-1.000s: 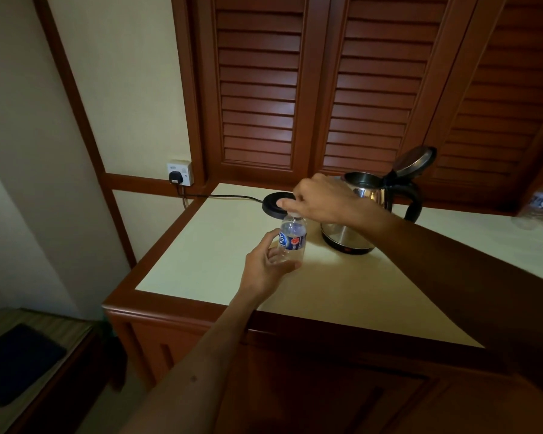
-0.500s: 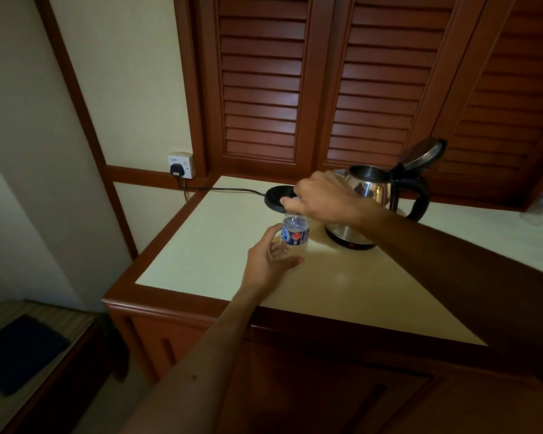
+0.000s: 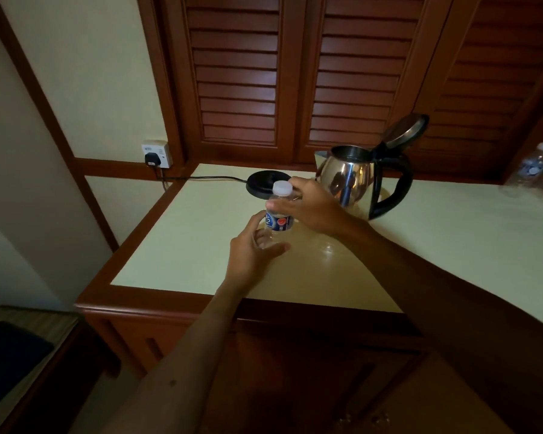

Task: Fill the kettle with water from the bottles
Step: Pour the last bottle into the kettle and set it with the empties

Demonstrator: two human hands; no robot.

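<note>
Seemingly little is poured yet: the bottle [image 3: 278, 211] stands capped on the counter [image 3: 182, 245], beside the kettle [image 3: 355, 180], whose lid is open. The left hand [image 3: 251, 258] wraps its base; the right hand [image 3: 314, 208] curls around its shoulder. Another bottle [image 3: 536, 167] waits far right.

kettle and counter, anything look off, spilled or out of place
No spill shows. One oddity: the kettle stands straight on the counter, lid up, not on its black power base, which sits empty to its left, plugged into the wall socket. The capped water bottle stands upright between both hands.
</note>
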